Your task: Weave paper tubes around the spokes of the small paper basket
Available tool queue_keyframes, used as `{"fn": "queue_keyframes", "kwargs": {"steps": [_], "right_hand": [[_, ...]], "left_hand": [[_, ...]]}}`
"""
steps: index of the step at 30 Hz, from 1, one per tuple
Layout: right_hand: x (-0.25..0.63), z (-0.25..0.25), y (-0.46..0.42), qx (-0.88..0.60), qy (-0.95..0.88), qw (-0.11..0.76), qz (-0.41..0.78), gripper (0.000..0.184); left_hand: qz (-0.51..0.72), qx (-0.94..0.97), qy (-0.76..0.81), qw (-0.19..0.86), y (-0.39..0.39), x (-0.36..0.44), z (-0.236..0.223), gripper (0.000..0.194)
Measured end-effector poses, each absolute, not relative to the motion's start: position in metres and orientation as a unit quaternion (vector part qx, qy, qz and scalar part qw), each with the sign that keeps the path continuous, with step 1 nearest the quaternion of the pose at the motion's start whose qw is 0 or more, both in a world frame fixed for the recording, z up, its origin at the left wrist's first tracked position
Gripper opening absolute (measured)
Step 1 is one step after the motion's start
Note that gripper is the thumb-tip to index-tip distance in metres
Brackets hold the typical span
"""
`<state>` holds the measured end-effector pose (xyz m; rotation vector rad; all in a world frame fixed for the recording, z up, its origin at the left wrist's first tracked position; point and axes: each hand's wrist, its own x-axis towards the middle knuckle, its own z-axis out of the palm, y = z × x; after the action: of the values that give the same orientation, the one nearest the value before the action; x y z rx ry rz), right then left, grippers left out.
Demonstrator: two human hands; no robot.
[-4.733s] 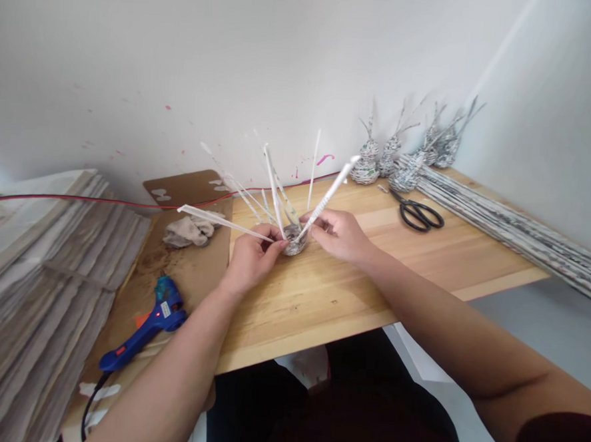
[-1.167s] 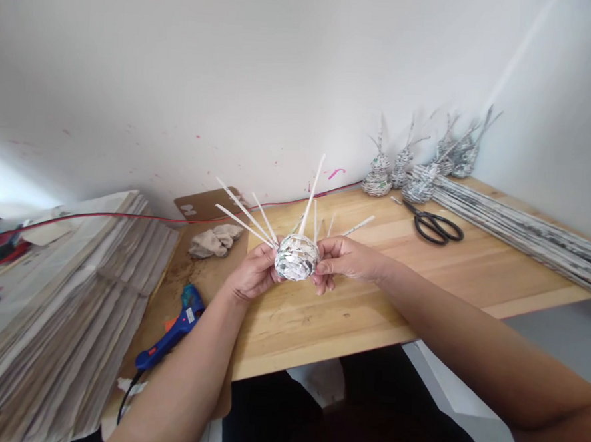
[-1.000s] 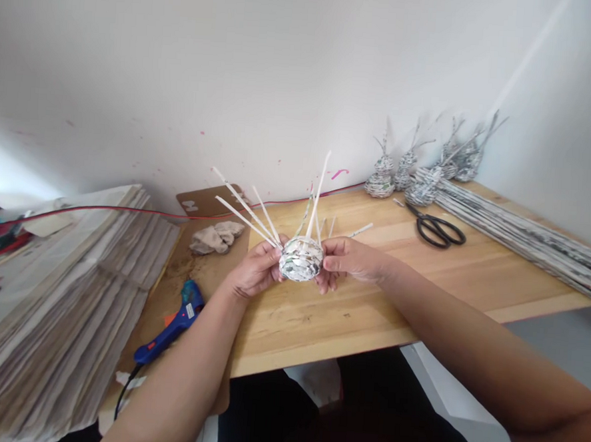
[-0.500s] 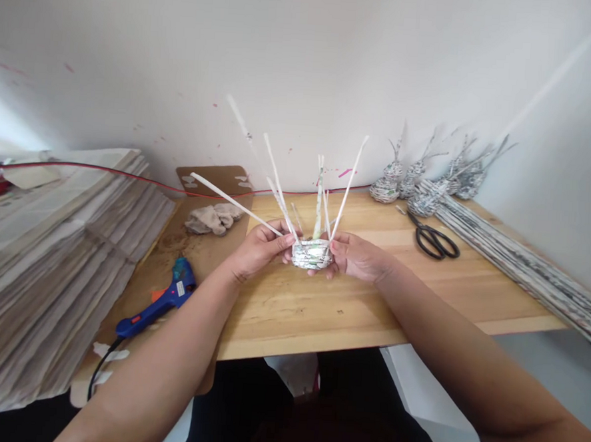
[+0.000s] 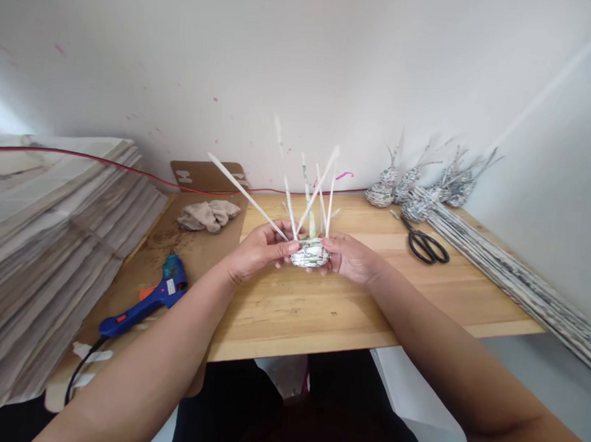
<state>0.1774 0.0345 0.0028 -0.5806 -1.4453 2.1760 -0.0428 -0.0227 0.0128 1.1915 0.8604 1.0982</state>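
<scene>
Between my two hands, over the wooden table, is a small woven basket (image 5: pixel 310 255) of rolled newspaper. Several thin paper tubes rise from its rim, among them a white one (image 5: pixel 247 195) leaning far to the left and a greenish one (image 5: pixel 309 198) near the middle. My left hand (image 5: pixel 266 244) grips the left side of the basket, thumb on the rim. On the right side my right hand (image 5: pixel 347 256) holds it, thumb against the base of an upright tube. The fingers under and behind the basket are partly hidden.
On the left lie a blue glue gun (image 5: pixel 145 304), a crumpled cloth (image 5: pixel 208 216) and a tall paper stack (image 5: pixel 68 254). At the right are black scissors (image 5: pixel 427 246), a bundle of paper tubes (image 5: pixel 502 280) and several woven paper pieces (image 5: pixel 381 189) by the wall.
The basket has been turned and tilted in my hands, so its tubes now stand at different angles, some crossing. Both hands keep hold. The whole view has shifted slightly.
</scene>
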Motion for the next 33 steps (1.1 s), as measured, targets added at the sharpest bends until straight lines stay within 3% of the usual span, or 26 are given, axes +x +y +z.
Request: {"fn": "queue_keyframes", "kwargs": {"steps": [8,15,22,33], "right_hand": [[0.172,0.005,0.031,-0.282,-0.530,0.242,0.762,0.044],[0.167,0.005,0.025,-0.333,-0.583,0.260,0.694,0.036],[0.175,0.013,0.027,-0.275,-0.544,0.235,0.758,0.049],[0.179,0.009,0.031,-0.222,-0.550,0.192,0.782,0.046]], "left_hand": [[0.452,0.523,0.394,0.606,-0.023,-0.042,0.011,0.039],[0.406,0.583,0.425,0.560,-0.022,-0.044,0.008,0.031],[0.402,0.611,0.411,0.544,-0.020,-0.052,0.009,0.035],[0.346,0.651,0.368,0.567,-0.020,-0.061,0.010,0.031]]}}
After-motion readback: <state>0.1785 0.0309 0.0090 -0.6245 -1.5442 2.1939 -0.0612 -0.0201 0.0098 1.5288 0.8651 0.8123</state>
